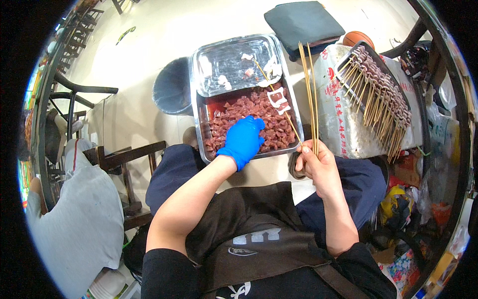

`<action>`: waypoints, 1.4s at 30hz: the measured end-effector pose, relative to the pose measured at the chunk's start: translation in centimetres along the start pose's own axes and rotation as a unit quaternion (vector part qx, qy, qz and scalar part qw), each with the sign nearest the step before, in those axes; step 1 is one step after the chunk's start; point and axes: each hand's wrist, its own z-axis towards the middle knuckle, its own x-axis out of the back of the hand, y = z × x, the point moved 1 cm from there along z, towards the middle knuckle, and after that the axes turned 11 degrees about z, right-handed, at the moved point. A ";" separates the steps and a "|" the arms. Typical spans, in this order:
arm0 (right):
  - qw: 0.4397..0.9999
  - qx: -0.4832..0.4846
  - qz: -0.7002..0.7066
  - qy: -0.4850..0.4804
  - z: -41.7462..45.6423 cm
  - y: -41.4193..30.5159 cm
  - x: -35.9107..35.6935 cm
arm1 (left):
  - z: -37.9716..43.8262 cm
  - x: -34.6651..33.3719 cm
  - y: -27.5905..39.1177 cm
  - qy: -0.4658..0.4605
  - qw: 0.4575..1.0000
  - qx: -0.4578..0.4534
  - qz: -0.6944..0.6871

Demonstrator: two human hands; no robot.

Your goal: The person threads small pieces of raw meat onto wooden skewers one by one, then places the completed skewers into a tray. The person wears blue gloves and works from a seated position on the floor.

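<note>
My left hand [244,140], in a blue glove, rests among small cubes of raw red meat [278,130] in a deep metal tray [297,123]. Its fingertips are partly hidden, so I cannot tell whether they pinch a cube. Past the tray's near right corner, my right hand [317,162] is bare and holds several bamboo skewers [312,93]. Most of them point away from me. One skewer [294,129] slants left over the meat, with white-edged pieces [277,98] threaded on it. A smaller metal tray [233,56] at the far end holds white pieces [274,71].
On the right, a white foam box [328,123] carries a tray [341,67] of loaded skewers [384,89]. A dark bucket [171,88] stands left of the meat tray. Beyond are a cushioned stool [304,24] and a basketball [357,38]. Another person in grey [82,216] is at left.
</note>
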 end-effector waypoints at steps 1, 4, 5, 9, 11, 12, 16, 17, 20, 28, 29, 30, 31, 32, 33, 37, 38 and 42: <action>1.000 0.001 0.002 0.000 0.0 0.0 0.0 | 0.0 -0.4 0.0 0.004 1.000 -0.008 0.014; 1.000 0.004 0.007 0.000 0.0 0.1 0.2 | 0.1 -1.2 0.0 0.000 0.999 -0.021 0.044; 1.000 0.005 0.008 -0.001 -0.1 0.2 0.2 | 0.2 -1.4 0.0 -0.011 0.999 -0.018 0.044; 1.000 0.012 -0.011 0.009 -0.2 0.1 0.3 | 1.2 -1.0 -1.4 -0.051 0.997 0.008 -0.062; 1.000 0.012 -0.009 0.006 -0.2 -0.1 0.3 | 1.3 -0.4 -2.0 -0.062 0.988 0.020 -0.142; 1.000 0.011 -0.008 0.005 -0.2 -0.2 0.3 | 1.6 -0.2 -2.3 -0.079 0.982 0.022 -0.169; 1.000 0.011 -0.015 0.006 -0.3 -0.4 0.3 | 1.7 1.9 -2.6 -0.111 0.941 0.061 -0.314; 1.000 0.010 -0.019 0.010 -0.4 -0.5 0.3 | 1.7 2.9 -2.3 -0.103 0.927 0.074 -0.354; 1.000 -0.009 -0.012 0.008 -0.5 -0.3 0.4 | 1.9 5.8 -2.3 -0.089 0.863 0.157 -0.471; 0.996 -0.046 -0.062 -0.034 -1.0 -0.4 -0.9 | 2.0 8.4 -5.8 0.081 0.944 -0.014 -0.320; 0.996 -0.041 -0.066 -0.039 -0.9 -0.3 -1.1 | 1.9 8.2 -6.4 0.094 0.937 0.003 -0.337; 0.996 -0.038 -0.070 -0.042 -0.9 -0.2 -1.1 | 1.9 8.0 -6.8 0.104 0.928 0.018 -0.357; 0.996 -0.034 -0.073 -0.045 -0.9 -0.2 -1.1 | 1.9 7.9 -7.2 0.109 0.927 0.018 -0.359; 0.995 -0.037 -0.075 -0.048 -0.8 -0.1 -1.0 | 1.8 7.7 -7.6 0.114 0.926 0.018 -0.360; 0.995 -0.039 -0.076 -0.050 -0.8 -0.1 -1.0 | 1.9 7.9 -7.5 0.118 0.924 0.018 -0.362; 0.994 -0.042 -0.084 -0.054 -0.8 0.1 -1.0 | 1.2 8.1 -7.3 0.094 0.886 0.013 -0.454; 0.994 -0.041 -0.085 -0.055 -0.8 0.1 -1.1 | 1.2 8.0 -7.4 0.079 0.843 0.028 -0.532; 0.994 -0.039 -0.087 -0.056 -0.8 0.1 -1.1 | 1.6 9.0 -6.4 0.016 0.651 0.216 -0.728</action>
